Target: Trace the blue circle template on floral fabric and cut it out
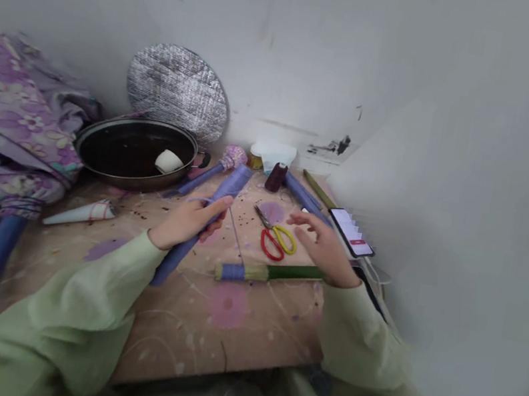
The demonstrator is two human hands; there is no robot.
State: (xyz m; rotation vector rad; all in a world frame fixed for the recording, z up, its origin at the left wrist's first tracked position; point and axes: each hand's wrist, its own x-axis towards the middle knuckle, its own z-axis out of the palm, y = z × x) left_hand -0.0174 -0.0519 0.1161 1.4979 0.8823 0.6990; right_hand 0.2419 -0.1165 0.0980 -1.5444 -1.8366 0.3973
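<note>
My left hand point(195, 217) is closed around a long blue-purple cloth-like roll point(178, 258), which slants from the upper right to the lower left. My right hand point(321, 238) hovers with its fingers apart, holding nothing visible. Just left of it lie scissors point(274, 237) with one red and one yellow handle. Below both hands rests a green stick point(295, 272), whose pale left end has a blue-purple wrapping point(233, 272). A thin dark thread point(237, 237) runs up from that wrapping towards my left hand.
Behind stand a spool of dark thread point(276, 178) and a black pan point(125, 151) with a white cup point(168, 161). A phone point(350, 233) lies at the right edge by the wall. Flowered cloth bundles point(22, 97) and a white cone point(79, 214) are at left.
</note>
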